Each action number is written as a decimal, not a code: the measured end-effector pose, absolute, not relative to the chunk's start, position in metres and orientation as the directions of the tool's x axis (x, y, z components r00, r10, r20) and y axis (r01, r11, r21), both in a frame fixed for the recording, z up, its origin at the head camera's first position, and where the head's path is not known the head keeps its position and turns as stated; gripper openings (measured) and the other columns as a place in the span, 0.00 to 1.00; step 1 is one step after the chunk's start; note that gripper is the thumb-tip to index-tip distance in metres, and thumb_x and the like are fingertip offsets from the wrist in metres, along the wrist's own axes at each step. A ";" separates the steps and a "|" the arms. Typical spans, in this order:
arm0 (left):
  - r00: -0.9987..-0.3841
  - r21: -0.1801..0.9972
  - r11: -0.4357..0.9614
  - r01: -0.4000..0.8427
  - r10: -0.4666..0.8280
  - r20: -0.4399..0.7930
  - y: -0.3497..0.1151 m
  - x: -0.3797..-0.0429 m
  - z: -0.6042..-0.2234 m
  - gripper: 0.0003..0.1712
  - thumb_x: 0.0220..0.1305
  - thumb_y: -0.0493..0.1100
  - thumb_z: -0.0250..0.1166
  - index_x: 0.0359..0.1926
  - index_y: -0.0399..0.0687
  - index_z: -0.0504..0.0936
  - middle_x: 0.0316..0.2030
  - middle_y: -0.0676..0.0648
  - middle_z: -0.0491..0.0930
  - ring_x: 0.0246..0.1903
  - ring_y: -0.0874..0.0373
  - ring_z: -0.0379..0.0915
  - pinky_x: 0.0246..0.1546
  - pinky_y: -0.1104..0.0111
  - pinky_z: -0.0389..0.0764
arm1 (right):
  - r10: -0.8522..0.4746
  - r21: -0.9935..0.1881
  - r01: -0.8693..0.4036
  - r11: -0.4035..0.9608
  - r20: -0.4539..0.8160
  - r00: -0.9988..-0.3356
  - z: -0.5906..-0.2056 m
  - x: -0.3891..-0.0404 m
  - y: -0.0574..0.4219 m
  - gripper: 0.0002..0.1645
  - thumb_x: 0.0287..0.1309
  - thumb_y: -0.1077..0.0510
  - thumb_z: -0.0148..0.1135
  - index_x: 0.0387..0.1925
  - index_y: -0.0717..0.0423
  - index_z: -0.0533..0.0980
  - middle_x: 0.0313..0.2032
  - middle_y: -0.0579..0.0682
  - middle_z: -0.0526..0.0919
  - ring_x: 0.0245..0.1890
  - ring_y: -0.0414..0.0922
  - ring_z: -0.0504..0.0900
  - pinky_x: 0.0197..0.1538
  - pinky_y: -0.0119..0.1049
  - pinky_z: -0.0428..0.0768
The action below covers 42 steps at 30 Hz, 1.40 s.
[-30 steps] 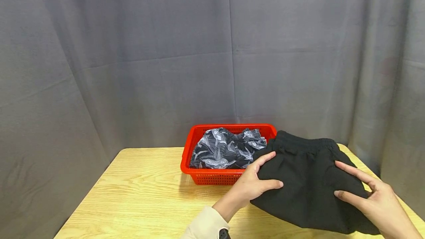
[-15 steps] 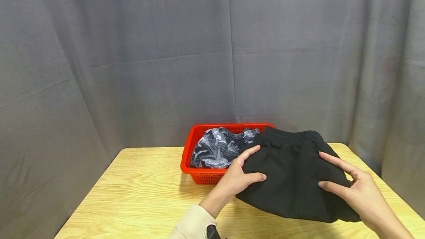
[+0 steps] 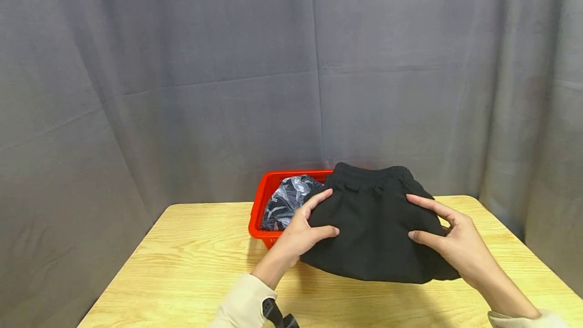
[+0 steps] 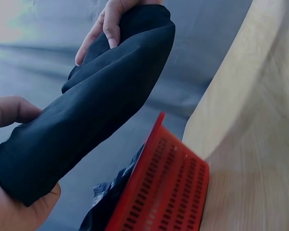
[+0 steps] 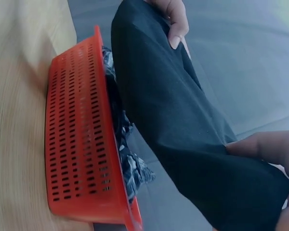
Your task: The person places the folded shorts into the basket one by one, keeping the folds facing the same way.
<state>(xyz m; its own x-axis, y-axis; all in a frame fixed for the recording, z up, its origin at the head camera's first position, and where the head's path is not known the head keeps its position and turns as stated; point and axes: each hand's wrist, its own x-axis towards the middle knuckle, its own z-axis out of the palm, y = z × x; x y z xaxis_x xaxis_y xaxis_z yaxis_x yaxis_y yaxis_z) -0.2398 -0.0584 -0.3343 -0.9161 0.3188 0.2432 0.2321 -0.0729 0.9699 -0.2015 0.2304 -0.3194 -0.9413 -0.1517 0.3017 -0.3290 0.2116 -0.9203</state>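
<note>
Between both hands hang black shorts [image 3: 369,232] with a gathered elastic waistband, folded over at the lower edge. My left hand [image 3: 300,229] grips their left side, thumb on the front and other fingers partly behind the cloth. At the right side, my right hand [image 3: 448,237] pinches the shorts the same way. In the left wrist view the folded black cloth [image 4: 86,110] is raised above the table. Behind the shorts stands a red plastic basket [image 3: 257,221], its right part hidden by them. Inside it lies a black garment with a grey-white leaf-like print [image 3: 287,206].
The basket sits on a light wooden table [image 3: 182,262], toward its far edge. A grey curtain [image 3: 227,90] hangs behind and along the sides. A black strap [image 3: 273,313] is worn at the left wrist over a cream sleeve [image 3: 246,297].
Both hands have carried the black shorts leftward and slightly upward, from the right of the basket to in front of it. The shorts now cover more of the basket and the printed garment.
</note>
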 end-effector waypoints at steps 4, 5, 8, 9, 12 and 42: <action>-0.920 0.970 -0.036 0.242 0.310 0.241 -0.067 -0.244 -0.331 0.43 0.50 0.31 0.68 0.68 0.60 0.70 0.55 0.46 0.72 0.48 0.50 0.72 0.49 0.62 0.75 | -0.162 -0.911 -0.349 0.220 0.319 -0.934 -0.317 -0.208 0.223 0.39 0.53 0.66 0.69 0.67 0.50 0.69 0.64 0.60 0.64 0.42 0.45 0.84 0.37 0.44 0.83; -0.922 0.971 -0.025 0.239 0.308 0.235 -0.069 -0.245 -0.330 0.42 0.50 0.31 0.68 0.68 0.60 0.70 0.56 0.46 0.71 0.48 0.50 0.71 0.49 0.61 0.75 | -0.162 -0.906 -0.357 0.226 0.326 -0.931 -0.316 -0.210 0.221 0.39 0.52 0.66 0.69 0.67 0.50 0.70 0.65 0.61 0.64 0.42 0.44 0.84 0.37 0.43 0.83; -0.930 0.972 0.014 0.234 0.296 0.219 -0.076 -0.247 -0.326 0.43 0.50 0.32 0.69 0.67 0.62 0.70 0.57 0.47 0.70 0.50 0.49 0.70 0.50 0.59 0.74 | -0.162 -0.892 -0.380 0.243 0.349 -0.923 -0.315 -0.216 0.215 0.38 0.52 0.66 0.69 0.66 0.51 0.70 0.65 0.61 0.65 0.44 0.43 0.83 0.38 0.42 0.83; -0.934 0.974 0.023 0.223 0.292 0.207 -0.077 -0.247 -0.324 0.43 0.50 0.33 0.69 0.67 0.64 0.70 0.57 0.47 0.71 0.50 0.49 0.70 0.50 0.59 0.74 | -0.161 -0.887 -0.388 0.250 0.356 -0.920 -0.314 -0.218 0.214 0.38 0.52 0.66 0.70 0.65 0.52 0.71 0.65 0.61 0.65 0.45 0.42 0.82 0.39 0.41 0.83; -0.944 0.979 0.039 0.199 0.276 0.181 -0.082 -0.250 -0.320 0.43 0.50 0.33 0.70 0.67 0.66 0.70 0.56 0.47 0.70 0.50 0.49 0.70 0.50 0.58 0.73 | -0.160 -0.883 -0.394 0.256 0.364 -0.918 -0.314 -0.226 0.210 0.36 0.53 0.65 0.69 0.65 0.51 0.71 0.65 0.60 0.66 0.47 0.42 0.81 0.40 0.39 0.82; -0.966 0.984 0.015 0.176 0.197 0.169 -0.112 -0.285 -0.314 0.42 0.51 0.29 0.68 0.65 0.66 0.72 0.58 0.47 0.69 0.51 0.48 0.70 0.48 0.58 0.76 | -0.171 -0.899 -0.392 0.196 0.362 -0.916 -0.310 -0.278 0.183 0.37 0.50 0.69 0.69 0.64 0.54 0.72 0.61 0.56 0.73 0.55 0.51 0.76 0.47 0.33 0.79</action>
